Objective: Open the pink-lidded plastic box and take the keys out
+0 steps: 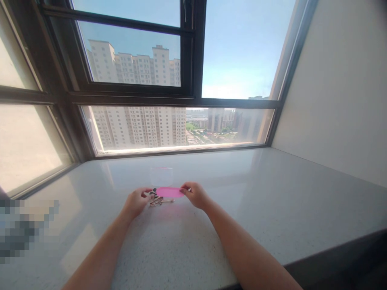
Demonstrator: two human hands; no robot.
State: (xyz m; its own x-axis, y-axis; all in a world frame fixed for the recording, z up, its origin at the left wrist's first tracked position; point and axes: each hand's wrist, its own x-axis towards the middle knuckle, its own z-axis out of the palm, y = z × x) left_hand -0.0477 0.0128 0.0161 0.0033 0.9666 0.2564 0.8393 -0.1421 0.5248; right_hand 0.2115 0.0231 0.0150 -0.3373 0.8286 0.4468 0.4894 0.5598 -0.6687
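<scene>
A flat pink oval lid [169, 192] is held just above the pale stone windowsill [272, 201], near its middle. My right hand [196, 194] pinches the lid's right end. My left hand [136, 201] has its fingers closed at the lid's left end, beside a small bunch of keys [157, 199] lying on the sill under the lid. Whether the left fingers grip the lid or the keys is unclear. A clear round container [162, 175] stands just behind the lid.
A dark-framed window [193, 96] runs along the back and left of the sill, with tower blocks outside. A white wall [341, 100] bounds the right side. The sill's dark front edge [335, 253] runs along the lower right. A blurred patch sits at the lower left.
</scene>
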